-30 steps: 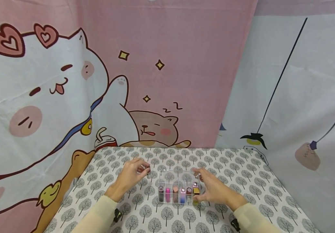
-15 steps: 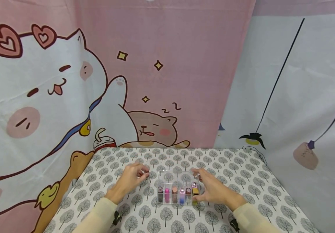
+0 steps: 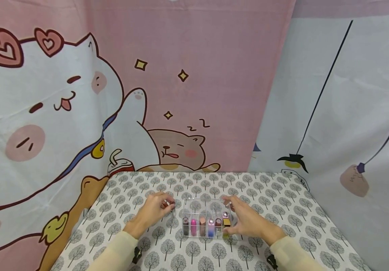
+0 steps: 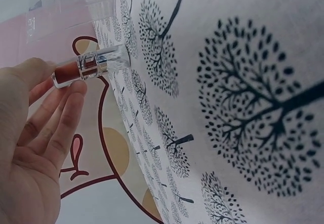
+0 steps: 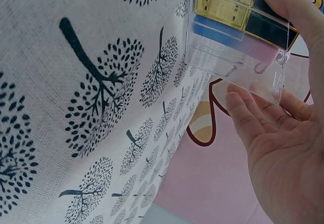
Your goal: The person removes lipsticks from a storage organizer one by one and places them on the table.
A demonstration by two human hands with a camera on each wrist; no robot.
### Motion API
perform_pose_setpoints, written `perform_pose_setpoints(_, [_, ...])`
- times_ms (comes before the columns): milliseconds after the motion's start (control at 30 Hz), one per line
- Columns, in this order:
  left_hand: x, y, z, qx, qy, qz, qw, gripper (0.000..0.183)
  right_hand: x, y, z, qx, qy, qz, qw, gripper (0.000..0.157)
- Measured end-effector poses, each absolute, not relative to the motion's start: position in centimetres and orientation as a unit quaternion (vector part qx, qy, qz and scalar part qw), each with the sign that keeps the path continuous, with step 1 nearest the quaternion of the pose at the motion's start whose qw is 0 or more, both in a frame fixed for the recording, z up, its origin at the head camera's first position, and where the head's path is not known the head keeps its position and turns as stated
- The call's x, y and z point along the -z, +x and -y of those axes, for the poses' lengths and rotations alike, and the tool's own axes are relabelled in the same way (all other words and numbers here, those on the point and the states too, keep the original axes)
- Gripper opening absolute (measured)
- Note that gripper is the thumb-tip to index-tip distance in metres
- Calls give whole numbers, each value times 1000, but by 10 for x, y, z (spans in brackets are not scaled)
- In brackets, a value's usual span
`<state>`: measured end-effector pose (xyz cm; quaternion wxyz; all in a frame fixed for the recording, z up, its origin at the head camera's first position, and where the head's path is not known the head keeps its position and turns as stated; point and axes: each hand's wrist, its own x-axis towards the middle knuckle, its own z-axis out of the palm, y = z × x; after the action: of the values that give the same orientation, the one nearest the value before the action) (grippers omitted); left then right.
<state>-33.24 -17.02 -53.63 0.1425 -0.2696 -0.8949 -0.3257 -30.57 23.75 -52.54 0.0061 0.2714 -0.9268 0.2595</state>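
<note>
My left hand (image 3: 154, 209) pinches a lipstick tube (image 4: 81, 72) between thumb and fingertips, just left of a clear plastic organizer (image 3: 206, 206). The tube has a reddish-brown end and a clear, silvery end; the clear end points down at the cloth and seems to touch it. In the head view the tube is barely visible. My right hand (image 3: 250, 220) grips the organizer's right side, thumb at the front, fingers at the back. Several lipsticks stand in its front row, among them a bright pink one (image 3: 193, 227), a pink-and-blue one (image 3: 211, 228) and a yellow-and-black one (image 5: 228, 8).
A white cloth with a grey tree print (image 3: 177, 261) covers the table. Behind it hangs a pink curtain (image 3: 215, 94) with cartoon animals. A pale curtain (image 3: 350, 113) hangs at the right.
My left hand has come down slightly toward the cloth, still pinching the lipstick tube. The right hand keeps its grip on the organizer, which stays in place.
</note>
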Motion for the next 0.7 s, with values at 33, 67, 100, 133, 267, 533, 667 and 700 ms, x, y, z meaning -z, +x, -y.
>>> perform_pose_setpoints(33, [537,-333,170,325,-270,895,143,14,525,-306,-238,-260,272,927,6,116])
perform_pose_setpoints(67, [538,-333,170,326,-273,893,145,14,525,-306,-238,-259,273,926,6,116])
perform_pose_setpoints(100, [538,-333,170,327,-275,892,145,14,525,-307,-238,-259,272,927,6,116])
perform_pose_setpoints(133, [538,-334,170,328,-277,891,146,14,526,-307,-238,-259,273,927,7,116])
perform_pose_setpoints(267, [539,-334,170,330,-281,889,150,15,526,-307,-238,-259,275,926,11,115])
perform_pose_setpoints(533, [537,-333,171,320,-272,893,158,15,527,-306,-239,-270,281,921,12,114])
perform_pose_setpoints(667, [535,-331,172,310,-250,904,154,19,527,-306,-240,-273,281,920,7,114])
perform_pose_setpoints(700, [535,-330,173,307,-243,907,154,20,527,-306,-240,-273,282,920,7,114])
